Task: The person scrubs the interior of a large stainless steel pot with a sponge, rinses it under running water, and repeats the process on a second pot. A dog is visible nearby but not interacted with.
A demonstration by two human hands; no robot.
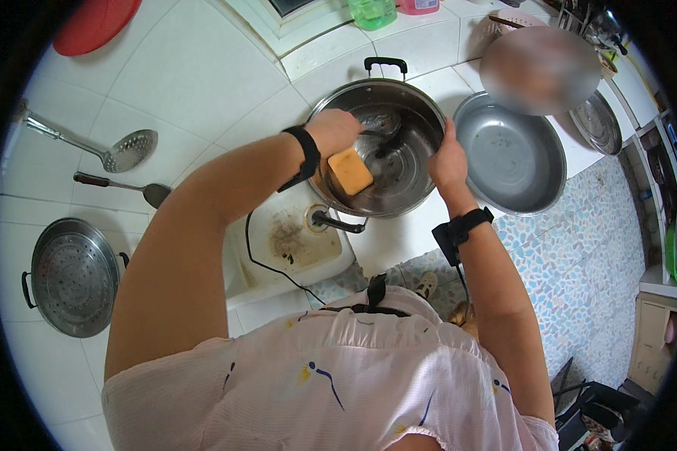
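A deep stainless steel pot [400, 197] with two black handles sits at the edge of the counter, its near handle over the sink. My left hand [334, 132] is over the pot's left side, its fingers closed around what looks like a shiny, ladle-like utensil [381, 124]; its exact shape is unclear. Just below that hand, an orange sponge [350, 172] lies inside the pot against the left wall. On the opposite side, my right hand [449, 158] grips the pot's rim, with the thumb side up. Some fingers of both hands are hidden.
A grey metal basin [510, 152] stands right of the pot, a metal lid [598, 121] beyond. The white sink [293, 237] lies below left. A skimmer [130, 149], a spatula [157, 194] and a perforated steamer pan [76, 276] hang on the tiled wall. A black cable [271, 270] crosses the sink.
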